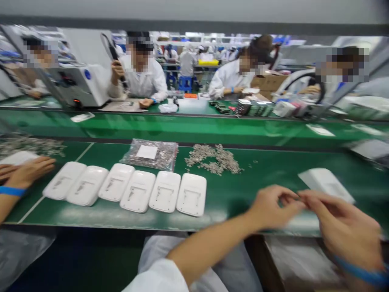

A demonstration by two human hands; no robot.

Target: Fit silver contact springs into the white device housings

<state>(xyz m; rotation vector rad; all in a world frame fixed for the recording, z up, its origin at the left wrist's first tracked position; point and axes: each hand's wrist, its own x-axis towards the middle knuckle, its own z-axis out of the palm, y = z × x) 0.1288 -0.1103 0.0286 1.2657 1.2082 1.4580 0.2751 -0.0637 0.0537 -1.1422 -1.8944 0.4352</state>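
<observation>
My left hand (270, 207) and my right hand (343, 229) meet fingertip to fingertip above the green table's near edge (121, 221), blurred by motion. They seem to pinch something tiny between them; what it is I cannot tell. A white plastic shell (326, 184) lies just behind my right hand. A row of several white plastic shells (130, 188) lies face down to the left of my hands. A loose heap of small metal parts (214, 159) sits beyond them.
A clear bag of small parts (152, 154) lies left of the heap. A co-worker's hand (26, 170) with a blue wristband rests at the far left. Across the green conveyor (182, 127) sit several people in white coats, with a white machine (77, 85) and boxes.
</observation>
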